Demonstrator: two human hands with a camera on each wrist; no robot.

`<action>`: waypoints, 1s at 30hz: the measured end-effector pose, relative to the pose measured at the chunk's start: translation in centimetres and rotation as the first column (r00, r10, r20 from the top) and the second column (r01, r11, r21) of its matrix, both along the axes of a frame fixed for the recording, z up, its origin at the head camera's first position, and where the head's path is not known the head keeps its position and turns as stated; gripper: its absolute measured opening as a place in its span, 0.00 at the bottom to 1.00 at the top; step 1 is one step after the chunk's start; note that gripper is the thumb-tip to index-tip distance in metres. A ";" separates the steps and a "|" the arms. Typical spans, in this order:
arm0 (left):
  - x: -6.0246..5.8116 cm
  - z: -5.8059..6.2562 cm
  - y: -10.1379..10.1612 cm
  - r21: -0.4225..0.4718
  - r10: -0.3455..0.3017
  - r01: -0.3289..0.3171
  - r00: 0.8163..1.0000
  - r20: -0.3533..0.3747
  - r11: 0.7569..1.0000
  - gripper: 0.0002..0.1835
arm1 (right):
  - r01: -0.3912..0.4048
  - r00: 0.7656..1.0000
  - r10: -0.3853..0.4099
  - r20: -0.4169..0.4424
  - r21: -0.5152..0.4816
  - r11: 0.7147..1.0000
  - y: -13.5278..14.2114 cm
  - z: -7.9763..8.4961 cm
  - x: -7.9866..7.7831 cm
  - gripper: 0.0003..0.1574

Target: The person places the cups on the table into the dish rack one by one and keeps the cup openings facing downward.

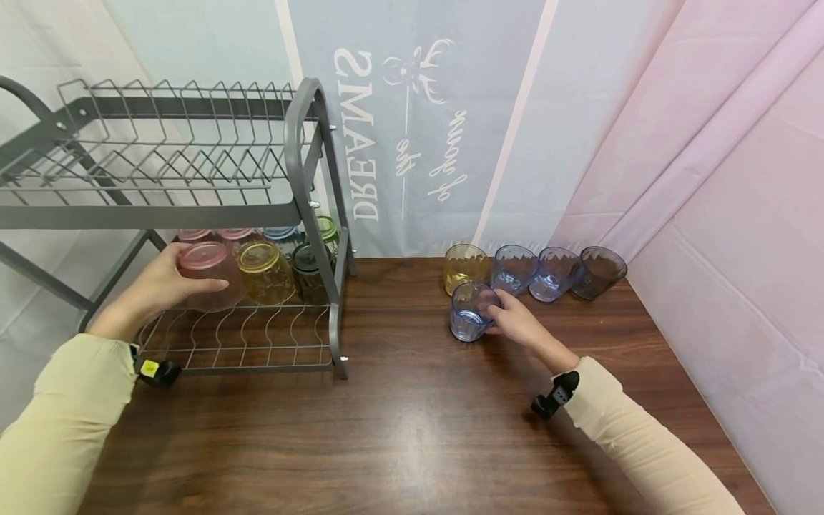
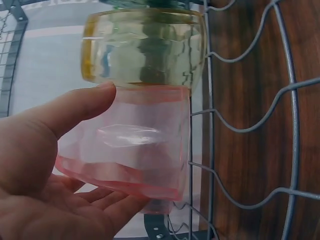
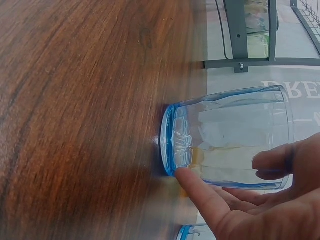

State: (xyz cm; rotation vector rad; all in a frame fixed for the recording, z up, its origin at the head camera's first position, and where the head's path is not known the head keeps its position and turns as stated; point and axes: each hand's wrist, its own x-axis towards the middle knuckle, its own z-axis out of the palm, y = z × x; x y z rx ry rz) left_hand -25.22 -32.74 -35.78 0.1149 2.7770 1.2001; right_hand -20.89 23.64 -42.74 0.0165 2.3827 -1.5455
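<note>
My left hand [image 1: 164,282] grips an upside-down pink glass [image 1: 204,259] on the rack's lower shelf, its thumb along one side and its fingers on the other. Right beside that glass stands an upturned yellow glass [image 2: 145,47], with a dark glass [image 1: 312,266] past it. Over on the right, a clear blue glass [image 3: 230,137] is upright between the thumb and fingers of my right hand [image 1: 515,322]. Its base is at or just above the tabletop; I cannot tell which. Behind it are an upright yellow glass [image 1: 465,266] and a blue glass [image 1: 513,270].
A grey two-tier dish rack [image 1: 302,211] stands at the left, its upper wire tier above my left hand. More upturned glasses, one of them green [image 1: 327,229], sit at its back. Another blue glass [image 1: 550,275] and a dark glass [image 1: 601,272] line the back right by the curtain.
</note>
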 end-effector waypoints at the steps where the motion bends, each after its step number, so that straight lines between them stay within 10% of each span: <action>1: -0.1 -0.1 0.0 -0.004 -0.004 0.004 1.000 -0.005 1.000 0.51 | -0.002 1.000 0.002 0.001 0.000 1.000 0.0 0.0 0.0 0.29; 30: -0.9 -1.5 0.4 -0.094 0.038 -0.047 0.995 -0.094 0.994 0.55 | -0.025 1.000 0.024 0.017 0.053 0.998 0.0 0.2 -0.2 0.29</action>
